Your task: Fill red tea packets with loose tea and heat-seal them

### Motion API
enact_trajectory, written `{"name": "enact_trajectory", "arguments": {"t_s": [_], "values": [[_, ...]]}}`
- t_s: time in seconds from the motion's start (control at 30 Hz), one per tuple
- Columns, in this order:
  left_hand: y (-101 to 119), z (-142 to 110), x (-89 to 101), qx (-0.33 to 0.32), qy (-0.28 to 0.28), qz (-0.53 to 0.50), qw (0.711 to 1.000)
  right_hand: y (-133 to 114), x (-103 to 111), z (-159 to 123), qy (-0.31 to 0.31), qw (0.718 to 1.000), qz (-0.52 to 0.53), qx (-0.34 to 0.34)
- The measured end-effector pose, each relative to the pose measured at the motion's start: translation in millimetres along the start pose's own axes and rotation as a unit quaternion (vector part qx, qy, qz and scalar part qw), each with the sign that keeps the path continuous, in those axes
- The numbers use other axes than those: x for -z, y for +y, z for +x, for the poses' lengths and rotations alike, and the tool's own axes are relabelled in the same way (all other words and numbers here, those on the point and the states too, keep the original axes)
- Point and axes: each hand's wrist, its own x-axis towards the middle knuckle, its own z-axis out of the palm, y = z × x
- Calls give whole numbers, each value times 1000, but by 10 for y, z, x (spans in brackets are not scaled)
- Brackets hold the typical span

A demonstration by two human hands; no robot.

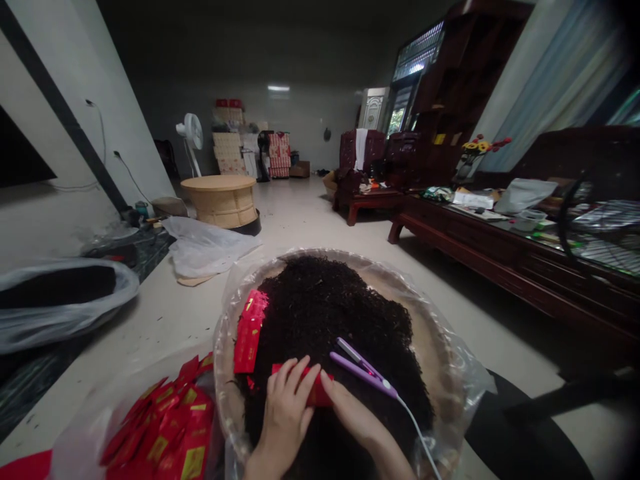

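Observation:
Both hands are on a red packet (320, 393) low over a heap of dark, dry leaves, which look like tea (325, 307). My left hand (285, 413) lies over the packet's left part with its fingers across the top. At the right end, my right hand (357, 417) grips it with the thumb side; its other fingers are partly hidden. A purple hair straightener (363, 377) with a white cord rests on the leaves just right of the packet, its jaws apart. More red packets (247, 347) lie in a row at the left inside a round, plastic-lined basket (445, 373).
A clear plastic bag with several finished-looking red packets (170, 427) stands left of the basket. Further left is a bag of dark leaves (60, 287). A plastic sheet (210, 243), round wooden-topped stand (220, 193) and fan (191, 133) are beyond. A long, cluttered table (480, 247) runs along the right.

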Motion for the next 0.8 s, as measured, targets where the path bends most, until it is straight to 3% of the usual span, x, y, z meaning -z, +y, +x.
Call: {"name": "enact_trajectory", "arguments": {"t_s": [0.13, 0.23, 0.33, 0.43, 0.47, 0.6, 0.8], "values": [[-74, -16, -70, -6, -10, -5, 1000, 3, -24, 13, 7, 999, -32, -3], [-179, -19, -120, 7, 43, -32, 999, -29, -27, 28, 24, 999, -29, 23], [-294, -13, -143, 56, 113, -59, 990, 19, 52, 36, 124, 991, -6, 54], [-414, -7, -137, 118, 159, -67, 978, 202, 238, -2, 289, 946, -114, 96], [-451, -7, -134, 135, 171, -68, 974, 286, 312, -25, 312, 926, -185, 107], [-557, -8, -141, 175, 196, -77, 962, 635, 578, -99, 339, 862, -351, 134], [-632, -29, -92, 221, 222, -81, 946, 861, 872, 44, 360, 802, -457, 133]]}}
